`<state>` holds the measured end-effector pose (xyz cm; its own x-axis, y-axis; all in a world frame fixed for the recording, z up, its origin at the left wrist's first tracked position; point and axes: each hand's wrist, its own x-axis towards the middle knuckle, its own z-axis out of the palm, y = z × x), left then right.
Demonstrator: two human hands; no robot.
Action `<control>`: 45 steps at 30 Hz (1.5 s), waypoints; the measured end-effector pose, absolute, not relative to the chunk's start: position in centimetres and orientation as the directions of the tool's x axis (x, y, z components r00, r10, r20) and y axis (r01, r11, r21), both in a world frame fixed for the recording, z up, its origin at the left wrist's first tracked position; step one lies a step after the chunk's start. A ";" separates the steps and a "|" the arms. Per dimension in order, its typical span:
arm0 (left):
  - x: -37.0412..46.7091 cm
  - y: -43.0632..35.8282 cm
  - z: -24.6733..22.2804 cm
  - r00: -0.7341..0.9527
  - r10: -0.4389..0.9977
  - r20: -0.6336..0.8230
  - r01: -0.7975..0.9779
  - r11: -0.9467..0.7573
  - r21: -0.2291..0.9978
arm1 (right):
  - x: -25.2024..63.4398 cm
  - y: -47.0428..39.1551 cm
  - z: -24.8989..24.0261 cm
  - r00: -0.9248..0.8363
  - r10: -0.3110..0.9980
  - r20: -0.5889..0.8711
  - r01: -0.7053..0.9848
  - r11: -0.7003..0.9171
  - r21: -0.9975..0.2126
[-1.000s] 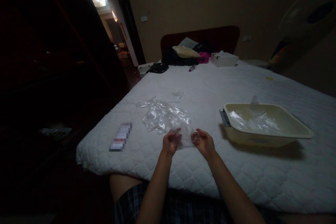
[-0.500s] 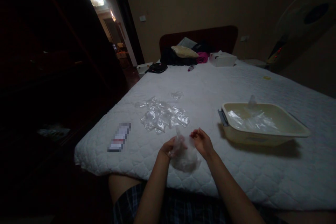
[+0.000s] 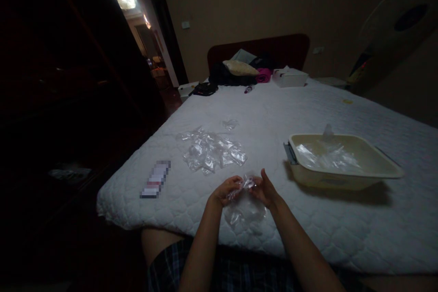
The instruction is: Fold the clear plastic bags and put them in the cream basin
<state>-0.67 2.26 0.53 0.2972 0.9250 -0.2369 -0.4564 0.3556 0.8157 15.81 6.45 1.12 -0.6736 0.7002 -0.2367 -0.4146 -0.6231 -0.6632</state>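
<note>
A clear plastic bag (image 3: pixel 245 212) hangs between my hands over the near edge of the bed. My left hand (image 3: pixel 227 190) grips its gathered top from the left. On the right side, my right hand (image 3: pixel 265 190) has its fingers closed on the same top, with the thumb pointing up. Beyond my hands lies a loose pile of clear plastic bags (image 3: pixel 210 150), with one small bag (image 3: pixel 230 124) apart behind it. To the right, a cream plastic tub (image 3: pixel 342 182) holds more crumpled clear plastic (image 3: pixel 331 155).
A blurred-out phone-like object (image 3: pixel 156 179) lies left on the white quilted bed (image 3: pixel 294 114). Toward the headboard (image 3: pixel 290 45) are dark clothes, a cushion (image 3: pixel 240 68), a white box (image 3: pixel 290 77) and a black bag (image 3: pixel 205 88). A fan (image 3: pixel 410 18) stands at the right.
My right hand has moved in to the bag and closed on its top. My left hand has shifted slightly right, and the bag's top is now bunched between both hands.
</note>
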 end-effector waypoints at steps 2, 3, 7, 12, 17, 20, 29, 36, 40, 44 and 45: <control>-0.6 2.4 0.5 0.282 0.928 -0.245 -0.451 0.353 0.820 | 15.8 6.3 0.9 -0.669 0.706 -0.232 -0.416 -0.614 -0.671; -0.6 2.4 0.4 0.270 0.931 -0.245 -0.455 0.348 0.820 | 15.8 6.2 0.8 -0.662 0.711 -0.237 -0.414 -0.610 -0.676; -0.4 2.3 0.3 0.236 0.944 -0.230 -0.481 0.319 0.817 | 15.6 5.9 0.8 -0.651 0.722 -0.232 -0.330 -0.546 -0.770; -0.5 1.9 0.3 0.198 0.951 -0.238 -0.608 0.309 0.731 | 15.9 5.9 1.3 -0.556 0.793 -0.249 -0.404 -0.520 -0.752; -0.9 1.9 0.3 0.294 0.905 -0.306 -0.721 0.421 0.551 | 17.3 6.4 0.9 -0.620 0.770 -0.153 -0.522 -0.550 -0.652; -1.0 1.5 0.7 0.404 0.888 -0.218 -0.726 0.457 0.514 | 17.6 6.5 0.7 -0.637 0.768 -0.062 -0.557 -0.514 -0.652; -0.2 1.8 0.6 0.151 0.956 -0.252 -0.782 0.271 0.561 | 16.5 6.5 1.5 -0.665 0.747 0.003 -0.568 -0.502 -0.652; -0.8 1.1 1.1 -0.009 0.985 -0.170 -0.712 0.113 0.693 | 17.0 6.6 1.5 -0.533 0.835 -0.135 -0.530 -0.454 -0.716; -0.8 0.9 1.5 -0.054 0.978 -0.200 -0.689 0.108 0.716 | 17.1 6.2 1.6 -0.360 0.906 -0.221 -0.393 -0.363 -0.845; -0.6 0.7 2.1 -0.083 0.974 -0.211 -0.665 0.104 0.740 | 17.0 6.0 1.4 -0.282 0.934 -0.222 -0.311 -0.307 -0.900; -0.6 0.6 2.2 -0.085 0.974 -0.210 -0.660 0.103 0.744 | 17.0 6.0 1.4 -0.268 0.941 -0.206 -0.293 -0.283 -0.913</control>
